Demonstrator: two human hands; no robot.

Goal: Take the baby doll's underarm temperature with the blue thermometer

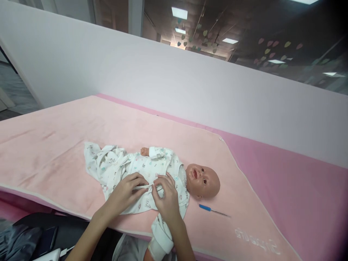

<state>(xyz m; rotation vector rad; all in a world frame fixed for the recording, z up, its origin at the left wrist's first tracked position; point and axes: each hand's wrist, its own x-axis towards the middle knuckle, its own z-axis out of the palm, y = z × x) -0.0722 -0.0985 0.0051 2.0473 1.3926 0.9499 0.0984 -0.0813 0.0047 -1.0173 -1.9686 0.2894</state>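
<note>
A baby doll [204, 181] lies on its back, its head to the right. It wears a white printed baby garment [145, 165], whose loose lower part is bunched up at the left. Over the doll's middle, my left hand [129, 190] pinches a narrow white fabric tie [141, 187] of the garment. Close beside it, my right hand [166, 195] is closed with thumb and finger at the other end of the same tie. One doll arm [145, 151] points left on the far side. The near arm, in a rolled white sleeve [162, 232], hangs over the front edge.
Pink blanket [62, 130] covers the padded surface [285, 177]. Right of the doll lies a thin tool with a blue handle [205, 207]. A white wall panel [190, 87] rises behind. At the lower left are a dark phone [47, 239] and a white device with a cable [50, 255].
</note>
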